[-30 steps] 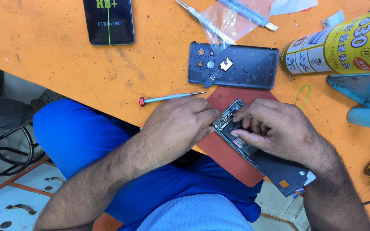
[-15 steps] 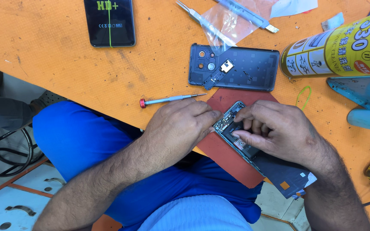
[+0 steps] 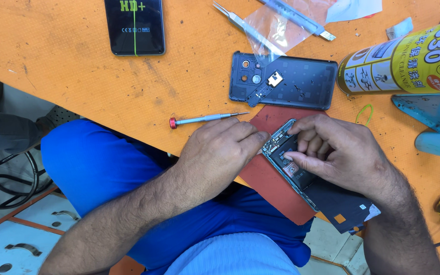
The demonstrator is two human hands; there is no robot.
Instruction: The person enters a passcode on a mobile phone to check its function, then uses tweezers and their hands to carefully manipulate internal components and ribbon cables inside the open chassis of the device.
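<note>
An opened phone (image 3: 301, 175) lies on a dark red mat (image 3: 276, 186) at the table's near edge, its inner board exposed. My left hand (image 3: 220, 150) rests curled at the phone's upper left corner, fingertips pinched against its frame. My right hand (image 3: 339, 153) lies over the phone, fingers bent down onto the board and steadying it. Whether either hand pinches a small part is hidden by the fingers. The phone's dark back cover (image 3: 286, 81) lies just beyond the mat with a small board piece on it.
A slim screwdriver with a red cap (image 3: 204, 119) lies left of the mat. A phone screen (image 3: 134, 25) sits at the far left, tweezers (image 3: 243, 23) and a clear bag (image 3: 281, 23) at the back, a yellow spray can (image 3: 408, 61) on its side at right.
Both hands stay on the opened phone; the fingers have only shifted slightly. Nothing else on the table has moved.
</note>
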